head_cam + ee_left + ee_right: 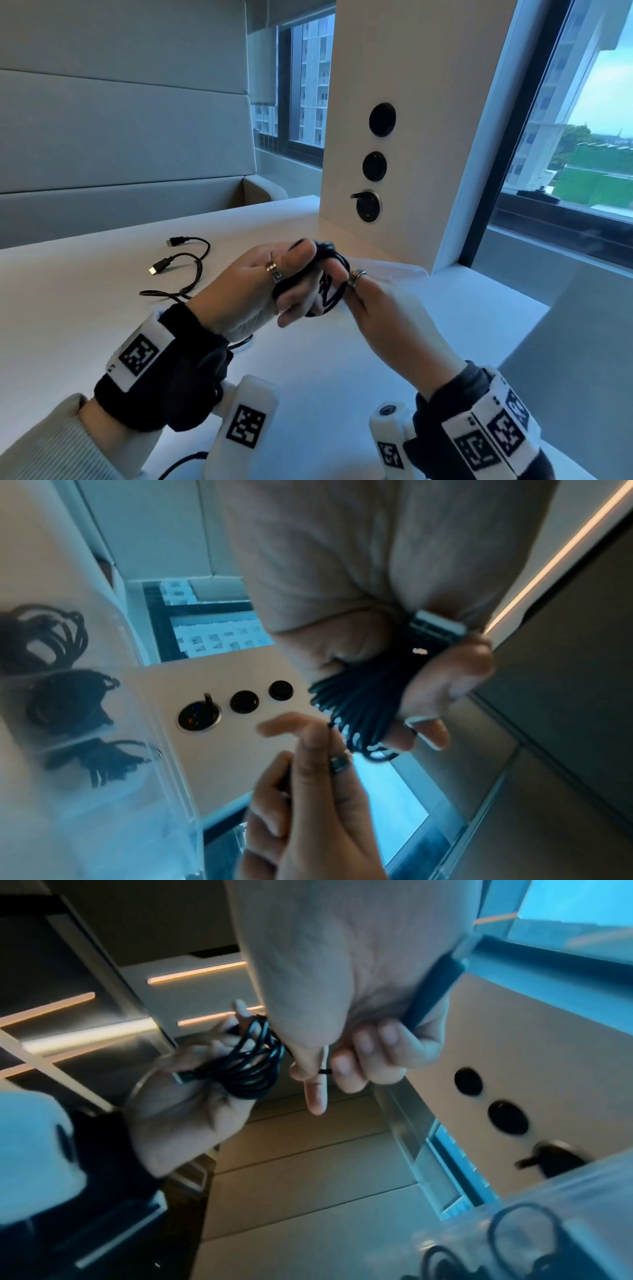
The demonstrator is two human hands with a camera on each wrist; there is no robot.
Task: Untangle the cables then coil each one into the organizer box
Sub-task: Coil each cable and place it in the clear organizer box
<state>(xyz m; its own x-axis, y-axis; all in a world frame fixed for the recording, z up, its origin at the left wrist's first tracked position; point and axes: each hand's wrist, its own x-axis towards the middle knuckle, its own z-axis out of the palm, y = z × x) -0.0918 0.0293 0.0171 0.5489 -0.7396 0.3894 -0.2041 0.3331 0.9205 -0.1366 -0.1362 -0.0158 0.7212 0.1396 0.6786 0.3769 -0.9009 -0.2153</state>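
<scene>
A black cable coil (329, 291) is wound round the fingers of my left hand (253, 287), which grips it above the white table. My right hand (376, 308) pinches a strand of the same cable at the coil's right side. In the left wrist view the coil (359, 704) wraps my left hand (445, 674), and my right hand (308, 804) holds a thin strand. The right wrist view shows the coil (246, 1066) in my left hand (181, 1112) beside my right hand (359, 1053). A second black cable (195, 270) lies loose on the table. The clear organizer box (394, 270) stands just behind my hands.
The organizer box (164, 764) holds three coiled cables in separate compartments. A white pillar (411, 102) with three round sockets rises behind the box. Windows run along the right, a padded bench back along the left. The white table (342, 370) stretches toward me.
</scene>
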